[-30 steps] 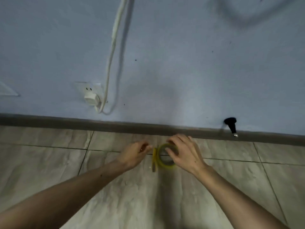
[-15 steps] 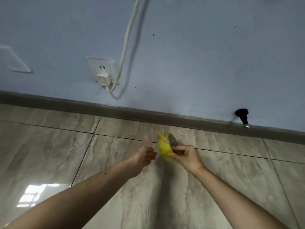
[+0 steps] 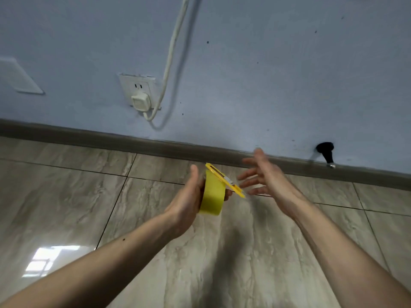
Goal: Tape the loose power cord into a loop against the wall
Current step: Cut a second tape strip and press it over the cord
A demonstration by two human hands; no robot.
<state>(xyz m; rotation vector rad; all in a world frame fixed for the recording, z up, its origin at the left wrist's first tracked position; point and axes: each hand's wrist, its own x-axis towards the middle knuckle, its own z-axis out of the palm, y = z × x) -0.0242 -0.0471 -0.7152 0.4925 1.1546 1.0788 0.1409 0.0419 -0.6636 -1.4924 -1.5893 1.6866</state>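
Note:
A yellow tape roll (image 3: 211, 194) with a flat yellow cutter piece (image 3: 224, 178) on top is gripped by my left hand (image 3: 189, 196) above the floor tiles. My right hand (image 3: 264, 174) hovers just right of the roll, fingers spread and blurred, holding nothing. A white power cord (image 3: 171, 54) hangs down the blue wall and curves into a white plug (image 3: 141, 102) seated in the wall socket (image 3: 135, 85). Both hands are well below and to the right of the cord.
A dark baseboard (image 3: 155, 145) runs along the foot of the wall. A black door stopper (image 3: 325, 151) sticks out of the wall at the right. A white blank plate (image 3: 17, 76) is on the wall at the far left. Glossy marble-look tiles (image 3: 222, 263) cover the floor.
The tape roll passed from my right hand to my left hand. My right hand let go and opened, moving right. The view tilted, bringing the socket lower and closer.

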